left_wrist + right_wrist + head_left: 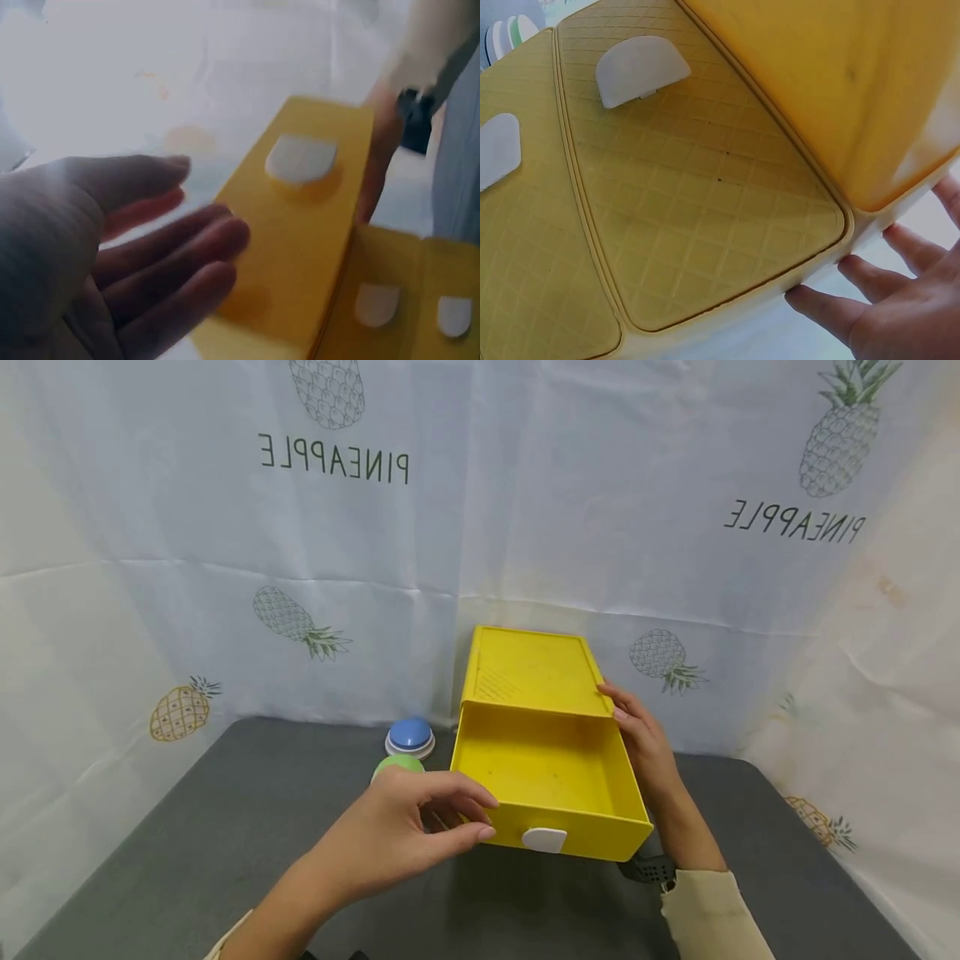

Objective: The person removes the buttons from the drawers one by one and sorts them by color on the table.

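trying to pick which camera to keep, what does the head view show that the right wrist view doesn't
Only the head view shows the left hand at the front corner of the pulled-out yellow drawer, the blue button, the green button, the grey table and the pineapple curtain.

Only the right wrist view shows closed drawer fronts with white handles and their grid texture close up.

Both show the right hand with straight fingers against the yellow box's side.

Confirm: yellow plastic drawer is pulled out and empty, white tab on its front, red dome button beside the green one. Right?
Not quite. The dome button beside the green one is blue, not red, per the head view. The yellow plastic drawer is pulled out and empty, white tab on its front.
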{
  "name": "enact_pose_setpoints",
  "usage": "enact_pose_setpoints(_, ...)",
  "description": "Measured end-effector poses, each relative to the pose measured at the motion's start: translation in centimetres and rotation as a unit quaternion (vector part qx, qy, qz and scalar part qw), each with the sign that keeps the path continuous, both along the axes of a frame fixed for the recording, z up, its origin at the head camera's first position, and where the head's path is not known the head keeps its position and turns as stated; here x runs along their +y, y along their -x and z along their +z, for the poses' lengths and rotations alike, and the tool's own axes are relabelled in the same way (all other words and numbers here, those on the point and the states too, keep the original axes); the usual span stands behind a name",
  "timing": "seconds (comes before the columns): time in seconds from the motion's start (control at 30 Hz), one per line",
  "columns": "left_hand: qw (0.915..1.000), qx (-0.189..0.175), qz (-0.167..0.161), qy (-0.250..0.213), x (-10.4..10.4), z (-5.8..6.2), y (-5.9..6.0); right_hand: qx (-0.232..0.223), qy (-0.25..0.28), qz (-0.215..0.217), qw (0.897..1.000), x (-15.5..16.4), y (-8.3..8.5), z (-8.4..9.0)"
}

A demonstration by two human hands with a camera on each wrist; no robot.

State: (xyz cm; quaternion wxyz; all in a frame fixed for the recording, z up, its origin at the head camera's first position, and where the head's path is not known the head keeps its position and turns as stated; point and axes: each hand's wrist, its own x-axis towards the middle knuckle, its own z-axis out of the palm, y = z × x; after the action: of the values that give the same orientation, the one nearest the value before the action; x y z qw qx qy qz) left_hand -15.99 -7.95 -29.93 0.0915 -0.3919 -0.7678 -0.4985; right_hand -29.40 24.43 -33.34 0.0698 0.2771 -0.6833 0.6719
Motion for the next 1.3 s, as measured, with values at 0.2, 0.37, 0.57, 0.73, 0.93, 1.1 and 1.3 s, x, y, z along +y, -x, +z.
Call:
enact_pose_setpoints(0.2,0.9978,-0.058,0.022,0.021,1.6,-0.4,-0.4,-0.008,-0.003,-0.011,1.0,-0.2,0.1,0.0)
enact_pose_setpoints(0.37,0.9956,-0.081,0.03,0.037,2.7,-0.9,-0.6,-0.009,0.006,-0.013,1.0,-0.1,0.0,-0.2)
enact_pose_setpoints(0.57,0.9939,-0.092,0.037,0.048,3.7,-1.5,-0.8,-0.012,0.007,-0.018,1.0,-0.2,0.1,-0.4)
enact_pose_setpoints(0.73,0.9949,-0.046,0.084,0.032,4.3,-2.1,-0.6,-0.022,-0.001,-0.026,0.999,-0.4,0.0,-0.3)
enact_pose_setpoints(0.93,0.9923,-0.006,0.123,0.013,4.8,-2.6,-0.3,-0.03,0.001,-0.027,0.999,-0.6,-0.3,-0.1)
enact_pose_setpoints(1.1,0.9923,0.013,0.123,-0.003,5.0,-2.8,0.1,-0.023,0.002,-0.026,0.999,-0.5,-0.3,-0.1)
enact_pose_setpoints(1.3,0.9912,0.024,0.129,-0.019,5.2,-3.0,0.5,-0.012,0.001,-0.02,1.0,-0.3,0.0,-0.2)
